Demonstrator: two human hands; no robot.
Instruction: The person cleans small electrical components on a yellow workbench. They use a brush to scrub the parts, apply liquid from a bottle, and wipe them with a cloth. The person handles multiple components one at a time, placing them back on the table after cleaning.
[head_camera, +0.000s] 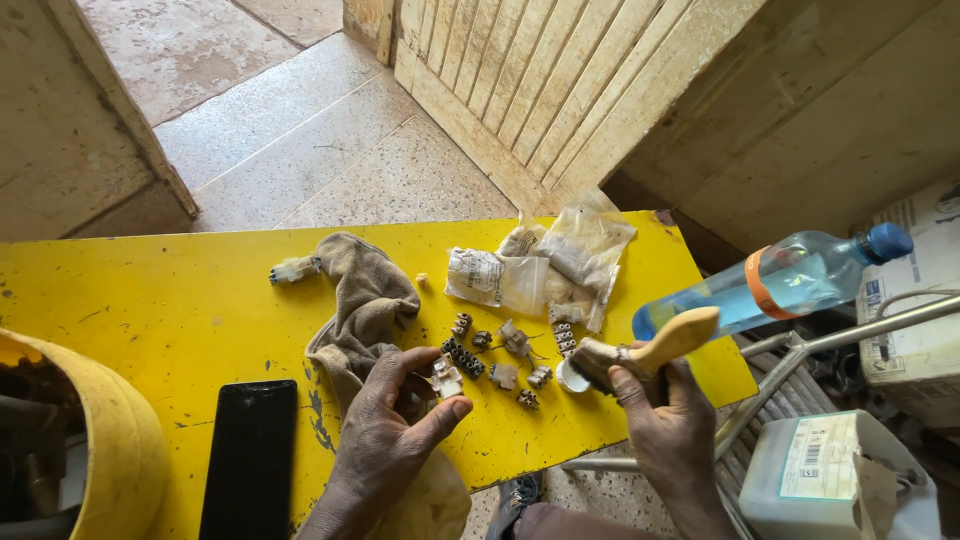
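Observation:
My left hand (395, 420) holds a small white plastic connector part (446, 379) between thumb and fingers, above a brown rag (365, 300) on the yellow table (170, 310). My right hand (660, 420) grips a wooden-handled brush (645, 352) at the table's right edge, its dark bristles pointing left. Several small electrical connector pieces (505, 355) lie scattered on the table between my two hands.
Clear plastic bags with parts (540, 265) lie at the table's back. A black phone (250, 455) lies front left, a white connector (295, 268) beside the rag. A yellow bucket (110, 440) stands at left. A blue-capped bottle (780, 280), metal frame and white jug (830, 470) sit at right.

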